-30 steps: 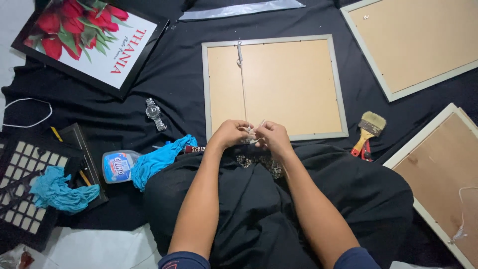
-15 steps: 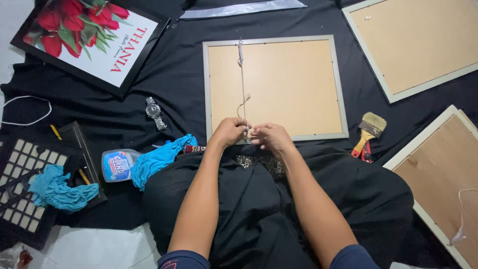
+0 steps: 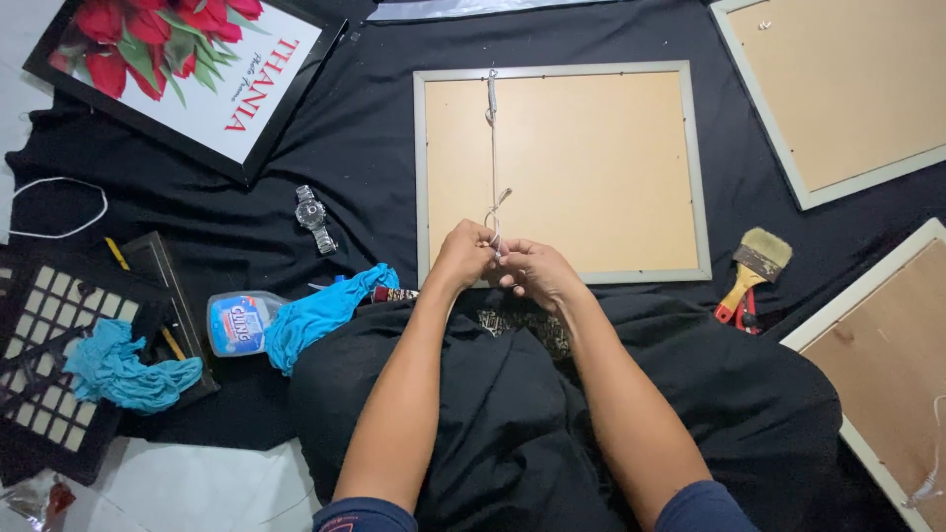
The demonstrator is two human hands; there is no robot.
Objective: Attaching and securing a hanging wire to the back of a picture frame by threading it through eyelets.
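1. I watch the left hand and right hand meet at the near edge of the face-down picture frame, both grips pinching the white hanging cord.
2. The cord runs from the frame's far edge to the fingers; by my reading, a knot is being tied.
3. Tightening it would call for steady, opposed pulls.
4. Both forearms reach forward over a black-draped lap; a paintbrush lies right.
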